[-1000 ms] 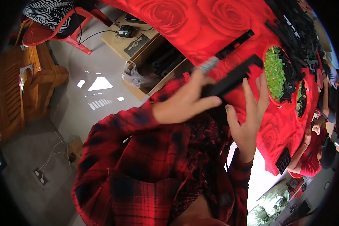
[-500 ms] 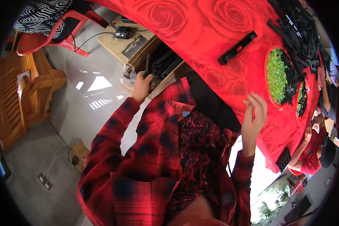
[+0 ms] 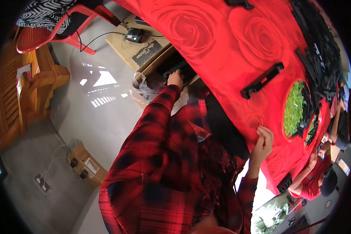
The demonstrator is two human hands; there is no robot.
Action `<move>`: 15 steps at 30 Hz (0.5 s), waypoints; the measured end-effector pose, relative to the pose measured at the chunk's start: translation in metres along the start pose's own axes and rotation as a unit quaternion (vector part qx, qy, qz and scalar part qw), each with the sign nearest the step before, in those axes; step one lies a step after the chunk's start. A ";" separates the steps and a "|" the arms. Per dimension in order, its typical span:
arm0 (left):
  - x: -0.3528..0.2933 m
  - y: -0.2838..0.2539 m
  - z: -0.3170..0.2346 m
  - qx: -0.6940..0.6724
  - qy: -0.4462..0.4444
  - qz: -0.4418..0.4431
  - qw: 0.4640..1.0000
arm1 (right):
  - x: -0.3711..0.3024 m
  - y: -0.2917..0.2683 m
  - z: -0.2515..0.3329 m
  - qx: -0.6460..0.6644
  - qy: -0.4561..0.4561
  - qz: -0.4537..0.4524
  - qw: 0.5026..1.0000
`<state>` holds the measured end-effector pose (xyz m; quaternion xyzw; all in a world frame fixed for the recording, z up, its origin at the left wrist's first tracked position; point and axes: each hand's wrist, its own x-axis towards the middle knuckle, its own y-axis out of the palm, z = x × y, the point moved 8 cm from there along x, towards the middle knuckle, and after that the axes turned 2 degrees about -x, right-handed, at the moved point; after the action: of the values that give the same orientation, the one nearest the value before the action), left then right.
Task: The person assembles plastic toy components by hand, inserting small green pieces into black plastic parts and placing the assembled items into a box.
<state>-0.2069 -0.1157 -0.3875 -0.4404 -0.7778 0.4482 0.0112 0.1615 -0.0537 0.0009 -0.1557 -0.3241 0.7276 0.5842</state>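
- Bench (image 3: 230, 72), red rose cloth, fills 12 to 4 o'clock.
- Cardboard box (image 3: 124, 54), open, approx 11 o'clock, beside bench; blk parts (image 3: 178, 63) dim inside.
- Pile (image 3: 327, 58) of blk pcs, 2 o'clock, far side.
- Red-rimmed bowl (image 3: 283, 121), 3 o'clock, w/ green + blk pcs.
- Long blk part (image 3: 262, 80) on bench, 2 o'clock, lying aslant.
- Hands: L hand (image 3: 175, 79), 12 o'clock, in box, fingers bent, can't tell grip; R hand (image 3: 265, 141), between 3 & 4 o'clock, half-curled, nothing visible in it.
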 end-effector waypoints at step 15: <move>0.009 0.002 0.020 -0.156 -0.024 -0.015 0.987 | -0.002 0.007 -0.005 -0.040 0.025 0.011 0.999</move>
<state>-0.2190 -0.1227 -0.4042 -0.4139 -0.8452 0.3311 -0.0694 0.1600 -0.0547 -0.0075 -0.2004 -0.3365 0.7166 0.5772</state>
